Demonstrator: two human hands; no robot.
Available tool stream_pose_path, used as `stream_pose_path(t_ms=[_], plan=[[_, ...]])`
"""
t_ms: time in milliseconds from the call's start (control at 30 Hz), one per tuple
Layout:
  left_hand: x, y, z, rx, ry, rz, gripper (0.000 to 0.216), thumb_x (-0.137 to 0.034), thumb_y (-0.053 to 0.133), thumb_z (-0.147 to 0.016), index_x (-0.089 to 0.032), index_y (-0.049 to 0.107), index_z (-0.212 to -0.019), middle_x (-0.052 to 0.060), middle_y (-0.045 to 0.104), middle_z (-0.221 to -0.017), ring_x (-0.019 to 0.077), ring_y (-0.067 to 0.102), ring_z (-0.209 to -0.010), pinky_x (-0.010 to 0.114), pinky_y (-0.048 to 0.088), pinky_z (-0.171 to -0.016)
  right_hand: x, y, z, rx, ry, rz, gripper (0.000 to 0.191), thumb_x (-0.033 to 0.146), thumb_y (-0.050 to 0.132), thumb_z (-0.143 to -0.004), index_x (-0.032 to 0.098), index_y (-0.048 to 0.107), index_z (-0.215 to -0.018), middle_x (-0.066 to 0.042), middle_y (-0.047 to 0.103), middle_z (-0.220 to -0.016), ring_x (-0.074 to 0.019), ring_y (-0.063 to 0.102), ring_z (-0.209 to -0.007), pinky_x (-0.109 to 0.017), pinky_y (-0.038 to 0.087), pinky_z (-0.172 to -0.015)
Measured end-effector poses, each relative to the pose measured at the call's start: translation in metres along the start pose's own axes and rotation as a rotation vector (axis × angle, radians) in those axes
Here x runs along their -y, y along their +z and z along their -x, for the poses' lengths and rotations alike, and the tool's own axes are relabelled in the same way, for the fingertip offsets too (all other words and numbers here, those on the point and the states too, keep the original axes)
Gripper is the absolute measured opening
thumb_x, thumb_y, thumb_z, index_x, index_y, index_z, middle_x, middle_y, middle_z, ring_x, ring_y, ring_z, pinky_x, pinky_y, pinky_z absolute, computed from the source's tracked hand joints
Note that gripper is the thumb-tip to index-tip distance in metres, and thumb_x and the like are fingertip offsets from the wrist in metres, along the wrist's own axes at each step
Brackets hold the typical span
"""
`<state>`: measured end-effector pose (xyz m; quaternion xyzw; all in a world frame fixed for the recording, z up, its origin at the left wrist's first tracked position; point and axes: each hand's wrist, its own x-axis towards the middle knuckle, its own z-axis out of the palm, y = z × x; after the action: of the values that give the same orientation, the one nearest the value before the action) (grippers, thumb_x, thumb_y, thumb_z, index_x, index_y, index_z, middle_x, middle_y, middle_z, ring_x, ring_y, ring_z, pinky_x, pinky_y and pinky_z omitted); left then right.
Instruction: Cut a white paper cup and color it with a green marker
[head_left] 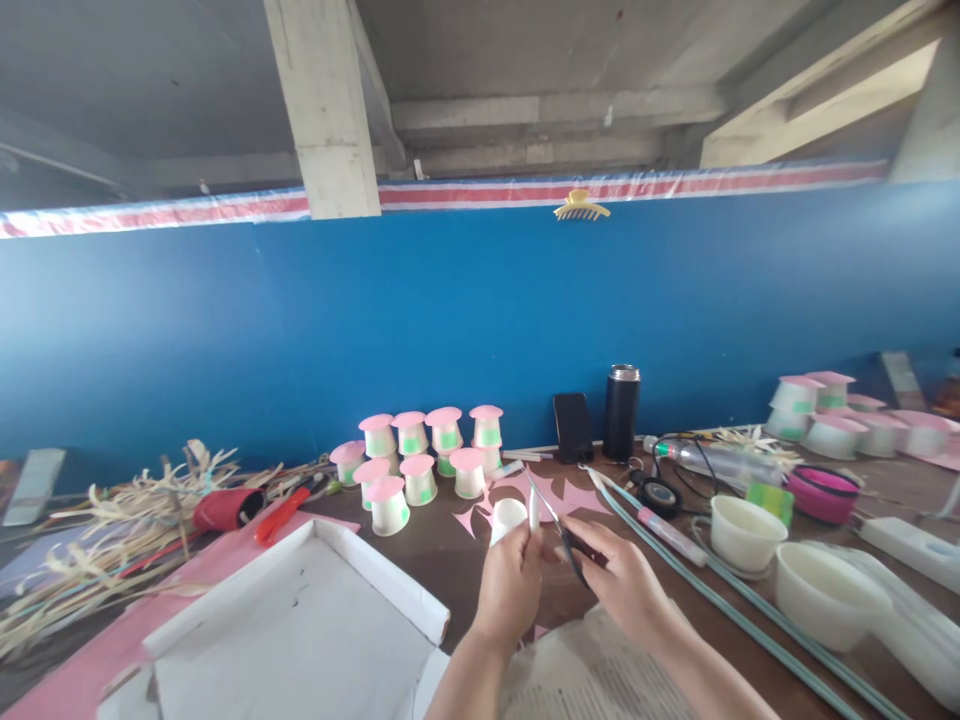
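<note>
My left hand (511, 578) is closed around a white paper cup (508, 517). A narrow white piece (534, 507) stands up beside the cup at the same fingers; I cannot tell whether it is part of the cup. In my right hand (621, 568) is a pair of scissors (573, 556) with dark handles, its metal blades pointing up and left close to the white piece. Behind both hands lie pink paper scraps (551, 492). To the left stand several upturned paper cups (420, 484) with pink discs on top, some of them stacked.
A white shallow box (300, 630) sits at front left, beside pale strips (150, 520) and a red-handled tool (282, 515). At the back are a phone (573, 427) and a black flask (622, 412). Long teal tubes (720, 590) and white bowls (829, 595) occupy the right.
</note>
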<state>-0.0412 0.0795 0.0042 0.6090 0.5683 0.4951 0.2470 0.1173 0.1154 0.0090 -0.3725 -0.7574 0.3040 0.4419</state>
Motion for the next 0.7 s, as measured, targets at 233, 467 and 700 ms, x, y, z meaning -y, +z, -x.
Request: stream_pose_path(t_ms=[233,467,700], plan=[[-0.0012,-0.0006,-0.0011,-0.005,-0.012,0.056,0.024,-0.037,0.048,-0.091,-0.022,0.067,-0.087,0.0,0.07,-0.076,0.0165,0.063,-0.072,0.023,0.041,-0.066,0.0008,0.0005,0.0004,-0.004,0.003,0.0,0.039,0.019,0.056,-0.081,0.027,0.068,-0.118,-0.005,0.071,-0.113,-0.0244,0.066,-0.104,-0.034,0.052,-0.088],[0.0047,0.0005,-0.0032,-0.027,-0.057,0.094,0.024,-0.035,0.053,-0.087,-0.022,0.064,-0.104,-0.001,0.071,-0.076,0.0169,0.065,-0.07,0.023,0.041,-0.065,0.0008,0.001,0.0018,0.032,0.034,0.013,0.042,0.019,0.054,-0.083,0.028,0.065,-0.122,-0.005,0.07,-0.115,-0.0228,0.065,-0.106,-0.034,0.05,-0.091],[0.0009,-0.0005,-0.0006,-0.028,-0.059,0.071,0.024,-0.037,0.051,-0.088,-0.022,0.065,-0.099,0.0,0.071,-0.076,0.0175,0.065,-0.072,0.024,0.042,-0.066,0.0009,0.0006,0.0018,0.018,0.03,0.038,0.044,0.018,0.053,-0.081,0.03,0.066,-0.121,-0.004,0.071,-0.113,-0.0231,0.066,-0.103,-0.034,0.052,-0.088]])
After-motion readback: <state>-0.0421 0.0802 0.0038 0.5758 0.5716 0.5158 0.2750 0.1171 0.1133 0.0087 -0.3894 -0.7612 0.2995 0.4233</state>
